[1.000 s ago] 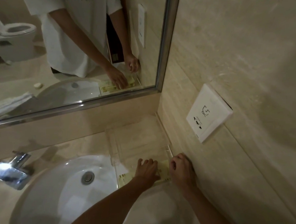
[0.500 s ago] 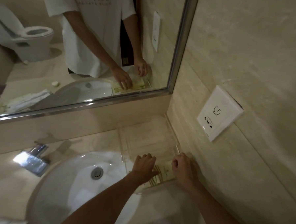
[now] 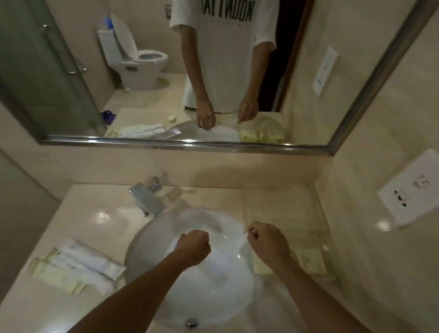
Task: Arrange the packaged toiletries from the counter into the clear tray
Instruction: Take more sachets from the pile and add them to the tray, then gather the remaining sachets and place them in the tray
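The clear tray [image 3: 320,212] lies on the counter right of the sink, against the side wall. Pale yellow-green packets [image 3: 307,261] rest flat in its near end. More packaged toiletries [image 3: 76,268], white and pale green, are piled on the counter left of the sink. My left hand [image 3: 192,246] hovers over the basin, curled into a loose fist with nothing visible in it. My right hand [image 3: 266,240] is at the tray's left edge with its fingertips pinched together; whether it holds something thin is unclear.
The round white basin [image 3: 146,241] fills the middle of the counter, with a chrome faucet [image 3: 149,198] behind it. A mirror [image 3: 237,145] runs along the back wall. A white wall socket [image 3: 418,189] sits on the right wall above the tray.
Both hands have lifted off the packets in the tray's near end and drawn left. The left hand is now over the basin. The view has pulled back, showing the pile at left.
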